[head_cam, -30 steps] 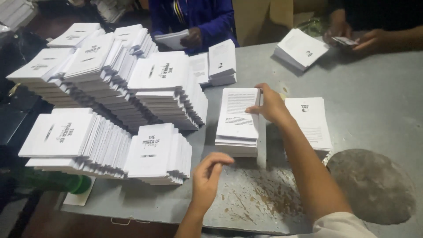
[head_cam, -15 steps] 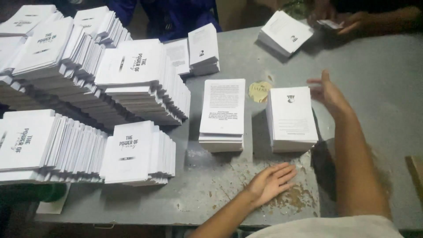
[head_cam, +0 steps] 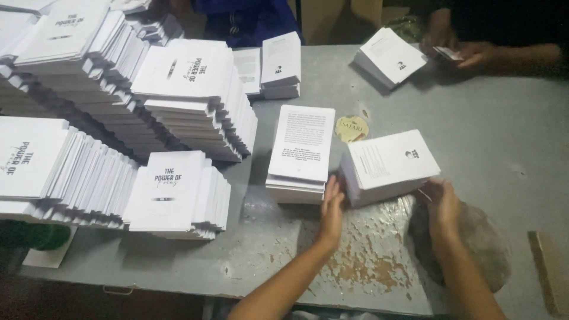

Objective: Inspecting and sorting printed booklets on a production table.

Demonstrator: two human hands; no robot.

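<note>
Hands now bracket a short stack of white booklets (head_cam: 391,166) on the grey bench (head_cam: 504,148). Half a second ago the right hand (head_cam: 441,204) hovered beyond the stack; it has dropped to the near right corner. The left hand (head_cam: 331,207), lifted off the bench, presses flat against the left edge, beside a taller booklet pile (head_cam: 301,151). Neither hand is clamped shut.

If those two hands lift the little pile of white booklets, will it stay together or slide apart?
The small pile of booklets is loose, unbound, so it would probably fan or slip unless squeezed. The left hand and right hand flank it, which should help. It looks thick, so likely heavy for its size, yet fairly stiff together.
</note>
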